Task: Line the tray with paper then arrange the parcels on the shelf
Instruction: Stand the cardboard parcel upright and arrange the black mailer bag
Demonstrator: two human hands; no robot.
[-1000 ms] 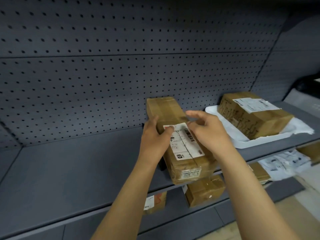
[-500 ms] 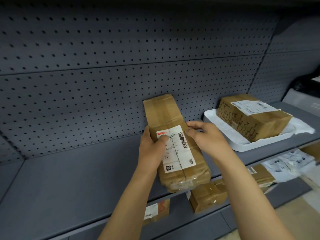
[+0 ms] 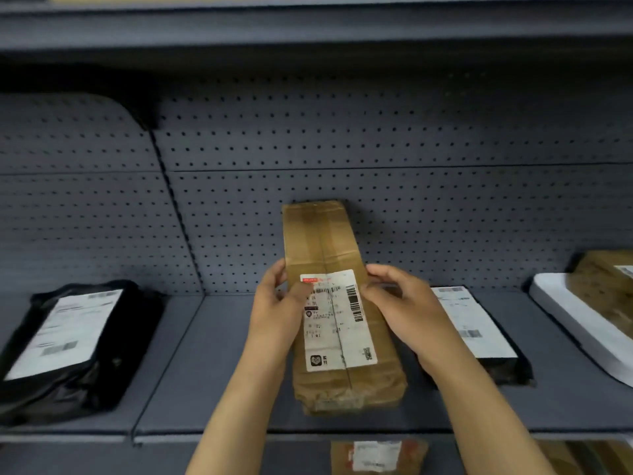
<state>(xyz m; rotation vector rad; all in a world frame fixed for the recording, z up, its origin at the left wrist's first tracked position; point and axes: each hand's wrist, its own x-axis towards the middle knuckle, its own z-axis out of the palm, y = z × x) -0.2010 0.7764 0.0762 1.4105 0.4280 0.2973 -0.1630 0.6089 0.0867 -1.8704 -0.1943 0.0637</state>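
Observation:
A long brown cardboard parcel [image 3: 325,241] with a white shipping label lies lengthwise on the grey shelf [image 3: 212,371], its far end against the pegboard back. My left hand [image 3: 277,310] grips its left edge and my right hand [image 3: 400,310] grips its right edge, thumbs on top. At the far right a white tray [image 3: 575,317] lined with paper carries another brown parcel [image 3: 606,286], cut off by the frame edge.
A black bagged parcel [image 3: 72,341] with a white label lies on the left shelf section. Another black labelled parcel [image 3: 479,330] lies just right of my right hand. More brown parcels [image 3: 376,455] sit on the shelf below. An upper shelf [image 3: 308,25] overhangs.
The view swung left and lifted, bringing the left black parcel into sight. The brown parcel turned straighter and slid deeper onto the shelf, both hands still holding it.

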